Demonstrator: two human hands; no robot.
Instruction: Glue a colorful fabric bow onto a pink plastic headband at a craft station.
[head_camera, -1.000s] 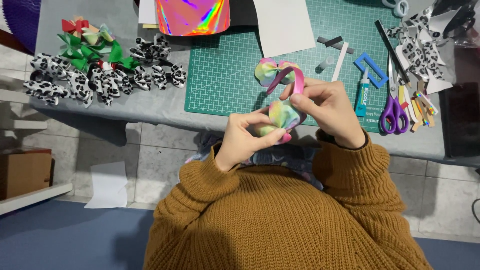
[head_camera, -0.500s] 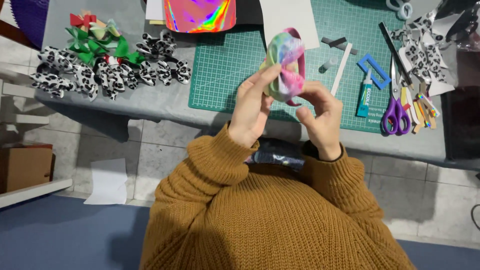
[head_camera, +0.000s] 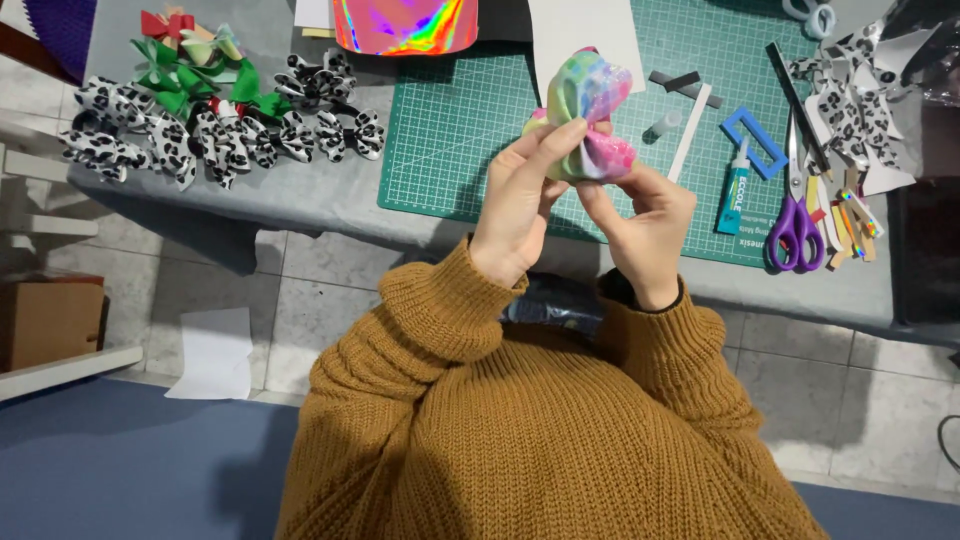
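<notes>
A folded rainbow tie-dye ribbon bow (head_camera: 588, 105) is held up above the green cutting mat (head_camera: 470, 120). My left hand (head_camera: 522, 200) pinches its left side with the fingers wrapped over the loops. My right hand (head_camera: 645, 215) pinches the lower right part of the bow between thumb and fingers. Both hands meet at the bow's middle, over the near edge of the grey table (head_camera: 300, 195). Mustard knitted sleeves cover both arms.
Several black-and-white spotted bows (head_camera: 210, 135) and green and red bows (head_camera: 195, 65) lie at the left. A holographic sheet (head_camera: 405, 22) and white paper (head_camera: 585, 25) sit at the back. A glue tube (head_camera: 735, 190), purple scissors (head_camera: 797, 215) and ribbon scraps (head_camera: 850, 90) lie right.
The hands lifted the bow from near the table edge up over the mat. The loops were gathered and folded together, and both hands now pinch its middle.
</notes>
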